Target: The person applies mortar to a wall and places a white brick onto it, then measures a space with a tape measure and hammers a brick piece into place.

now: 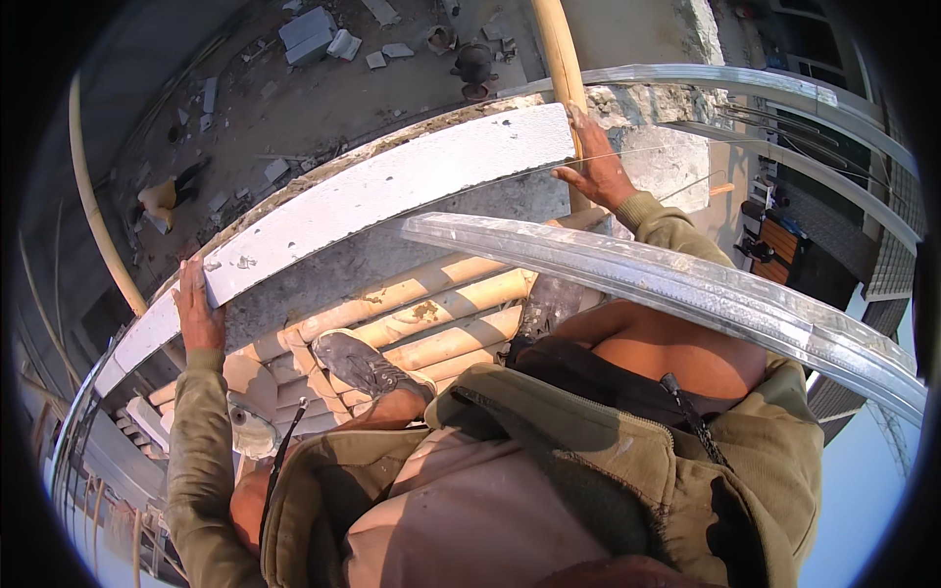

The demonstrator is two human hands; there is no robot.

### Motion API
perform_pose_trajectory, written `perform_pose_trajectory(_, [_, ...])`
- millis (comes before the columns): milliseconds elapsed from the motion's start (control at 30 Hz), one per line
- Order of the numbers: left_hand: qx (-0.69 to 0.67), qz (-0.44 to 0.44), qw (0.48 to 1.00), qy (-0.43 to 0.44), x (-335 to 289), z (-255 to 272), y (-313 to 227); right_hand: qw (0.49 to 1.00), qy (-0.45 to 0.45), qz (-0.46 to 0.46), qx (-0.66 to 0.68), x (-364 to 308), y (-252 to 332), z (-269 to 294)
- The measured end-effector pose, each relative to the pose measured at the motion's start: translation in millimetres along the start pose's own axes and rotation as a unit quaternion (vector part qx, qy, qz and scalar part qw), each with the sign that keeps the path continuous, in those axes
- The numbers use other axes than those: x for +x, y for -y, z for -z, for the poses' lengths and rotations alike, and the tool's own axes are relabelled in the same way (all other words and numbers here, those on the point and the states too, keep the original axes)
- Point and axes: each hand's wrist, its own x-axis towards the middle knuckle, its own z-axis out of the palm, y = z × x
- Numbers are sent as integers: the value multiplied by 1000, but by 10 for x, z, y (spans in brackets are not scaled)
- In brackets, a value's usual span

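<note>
Between the left hand, laid flat, and right hand, thumb apart, lies 1 white block, touched by both.

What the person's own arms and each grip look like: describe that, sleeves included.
The left sleeve and right sleeve are long, olive-green and creased, each narrowing to a close-fitting cuff of similar colour at the wrist. The left grip and right grip are bare, with no gloves. I see no cables or printed markings on the sleeves.

White block (grey-flecked), tan poles
</note>
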Motion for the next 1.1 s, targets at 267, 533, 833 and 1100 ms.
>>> perform_pose_trajectory(267, [2,-1,1000,8,-11,-18,39,997,27,54,38,418,-81,-66])
perform_pose_trajectory(533, [6,-3,1000,-2,3,-26,13,994,28,86,57,421,-46,-107])
perform_pose_trajectory(833, [-4,6,1000,-2,-6,-48,42,993,20,90,79,450,0,-107])
perform_pose_trajectory(1100, [-6,8,1000,11,11,23,-12,993,37,101,55,431,-75,-121])
